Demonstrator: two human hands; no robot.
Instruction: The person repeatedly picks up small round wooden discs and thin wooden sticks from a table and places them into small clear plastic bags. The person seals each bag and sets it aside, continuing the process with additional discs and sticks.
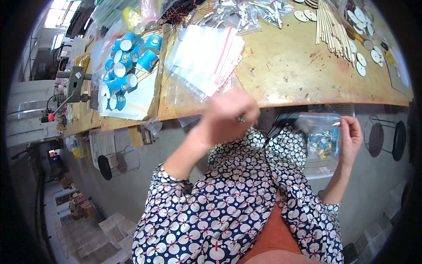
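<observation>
Your right hand (351,134) pinches the clear bag (324,131), roughly three o'clock from your left hand (233,112), its grip too blurred to tell.

No readable lettering, numbers or signs. Blue paper cups (147,60), heaped at left of table (281,70): small orange-toned printed mark on the sides of several, clearest on those at the heap's right edge, too small to make out. Pale sheet (102,147) below table's left end: faint lines, possibly print; cannot tell.
</observation>
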